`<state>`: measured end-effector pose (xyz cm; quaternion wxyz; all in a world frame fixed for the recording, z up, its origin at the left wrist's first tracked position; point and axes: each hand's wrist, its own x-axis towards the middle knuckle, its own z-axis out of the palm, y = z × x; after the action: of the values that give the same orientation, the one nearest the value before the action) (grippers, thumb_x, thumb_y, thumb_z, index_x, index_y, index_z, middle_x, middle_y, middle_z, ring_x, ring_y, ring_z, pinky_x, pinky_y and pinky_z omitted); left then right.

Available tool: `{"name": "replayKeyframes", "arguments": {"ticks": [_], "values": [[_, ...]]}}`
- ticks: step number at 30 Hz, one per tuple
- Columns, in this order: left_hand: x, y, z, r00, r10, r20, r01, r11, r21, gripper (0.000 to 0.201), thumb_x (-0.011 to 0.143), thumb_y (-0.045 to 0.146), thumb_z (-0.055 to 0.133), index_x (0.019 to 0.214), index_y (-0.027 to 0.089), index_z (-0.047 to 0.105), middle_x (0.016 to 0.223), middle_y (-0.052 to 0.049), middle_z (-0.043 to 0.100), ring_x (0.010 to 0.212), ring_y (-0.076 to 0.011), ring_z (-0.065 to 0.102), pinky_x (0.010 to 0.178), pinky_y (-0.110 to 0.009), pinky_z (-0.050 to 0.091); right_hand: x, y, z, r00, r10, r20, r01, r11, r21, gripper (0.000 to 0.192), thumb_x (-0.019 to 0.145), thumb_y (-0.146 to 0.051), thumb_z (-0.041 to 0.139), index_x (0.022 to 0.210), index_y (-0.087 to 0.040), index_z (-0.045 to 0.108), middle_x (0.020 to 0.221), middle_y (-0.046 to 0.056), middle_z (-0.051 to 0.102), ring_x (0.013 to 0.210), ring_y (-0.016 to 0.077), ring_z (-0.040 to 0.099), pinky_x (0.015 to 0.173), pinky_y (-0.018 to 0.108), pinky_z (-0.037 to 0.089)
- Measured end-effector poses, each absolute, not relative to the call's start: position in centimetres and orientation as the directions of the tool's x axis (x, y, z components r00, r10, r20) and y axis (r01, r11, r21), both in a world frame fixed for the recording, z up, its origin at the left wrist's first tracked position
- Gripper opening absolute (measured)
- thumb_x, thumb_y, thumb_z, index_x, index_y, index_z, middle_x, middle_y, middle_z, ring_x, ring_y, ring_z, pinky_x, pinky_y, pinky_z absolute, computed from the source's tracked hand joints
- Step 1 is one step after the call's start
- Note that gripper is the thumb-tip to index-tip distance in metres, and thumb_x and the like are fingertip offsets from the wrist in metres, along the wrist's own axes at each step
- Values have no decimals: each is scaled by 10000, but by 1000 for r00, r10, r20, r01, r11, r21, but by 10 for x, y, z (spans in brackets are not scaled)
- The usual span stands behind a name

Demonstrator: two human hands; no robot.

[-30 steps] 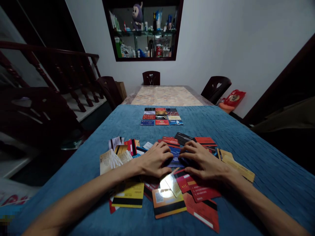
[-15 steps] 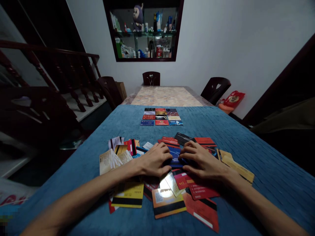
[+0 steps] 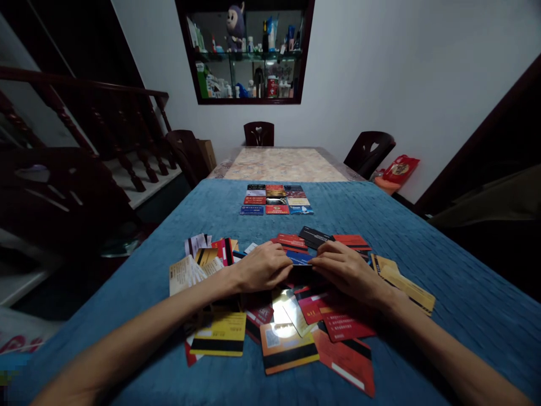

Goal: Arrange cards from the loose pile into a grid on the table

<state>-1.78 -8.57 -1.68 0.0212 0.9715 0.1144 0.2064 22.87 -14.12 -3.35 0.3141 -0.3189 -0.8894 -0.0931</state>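
Observation:
Between my two hands a blue card (image 3: 298,257) is tilted up, its near edge raised off the pile. My left hand (image 3: 264,264) pinches its left end, and my right hand (image 3: 344,269) pinches its right end. Around and under them lie many loose cards. A black card (image 3: 316,237) and a red card (image 3: 291,243) rest just beyond the fingers. Closer to me are an orange card with a dark stripe (image 3: 289,347), a yellow card (image 3: 220,334) and a red card with a white strip (image 3: 346,361). Gold cards (image 3: 408,287) lie beside my right wrist.
Farther up the blue tablecloth (image 3: 203,208), several cards (image 3: 277,201) are laid out in neat rows. Beyond the cloth shows the patterned tabletop (image 3: 283,163). Dark chairs (image 3: 369,155) stand around the table, and a red bag (image 3: 401,168) is at the right.
The blue card has gone from lying nearly flat under my fingers to being tilted up, its near edge lifted. Both hands have closed from spread fingers into pinches at its ends.

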Motion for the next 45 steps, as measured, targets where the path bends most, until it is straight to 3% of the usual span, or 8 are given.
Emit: {"name": "replayKeyframes", "arguments": {"ticks": [6, 12, 23, 31, 36, 45], "values": [[-18, -85, -19, 876, 173, 450, 185, -983, 17, 202, 950, 157, 449, 873, 134, 634, 806, -81, 668, 780, -174, 602, 741, -298, 430, 226, -143, -32, -568, 482, 667, 626, 779, -30, 141, 949, -202, 543, 933, -189, 682, 797, 58, 693, 828, 179, 593, 738, 319, 514], [-19, -90, -13, 891, 179, 417, 163, -984, 74, 197, 887, 135, 479, 981, 132, 651, 878, -87, 688, 816, -184, 624, 761, -307, 438, 227, -147, -27, -551, 515, 656, 617, 781, -95, 134, 928, -200, 550, 956, -200, 680, 856, 68, 686, 855, 185, 592, 748, 340, 503], [-21, -96, -6, 876, 225, 427, 181, -973, 142, 254, 854, 135, 450, 952, 132, 683, 873, -85, 683, 811, -185, 604, 797, -334, 453, 226, -152, -20, -568, 548, 614, 607, 783, -137, 190, 901, -161, 519, 989, -194, 684, 879, 79, 690, 883, 206, 588, 765, 380, 500], [-21, -91, -12, 791, 361, 494, 233, -924, 303, 255, 851, 111, 460, 967, 140, 685, 900, -87, 682, 845, -181, 622, 778, -299, 508, 226, -149, -25, -470, 574, 670, 660, 733, -165, 220, 932, -174, 515, 1038, -222, 702, 849, 72, 700, 861, 202, 611, 729, 355, 535], [-22, -82, -19, 767, 394, 507, 176, -888, 424, 314, 837, 76, 481, 1078, 143, 670, 1039, -96, 717, 909, -174, 665, 825, -297, 530, 227, -146, -31, -403, 627, 667, 690, 686, -229, 209, 949, -201, 522, 1064, -214, 695, 865, 70, 674, 830, 183, 613, 714, 316, 530], [-24, -80, -22, 788, 396, 471, 207, -892, 403, 322, 833, 75, 519, 1112, 142, 665, 1049, -96, 731, 953, -187, 672, 878, -336, 529, 227, -138, -45, -467, 550, 693, 697, 711, -94, 217, 945, -168, 519, 1107, -195, 662, 854, 61, 698, 851, 199, 570, 758, 355, 475]]}}
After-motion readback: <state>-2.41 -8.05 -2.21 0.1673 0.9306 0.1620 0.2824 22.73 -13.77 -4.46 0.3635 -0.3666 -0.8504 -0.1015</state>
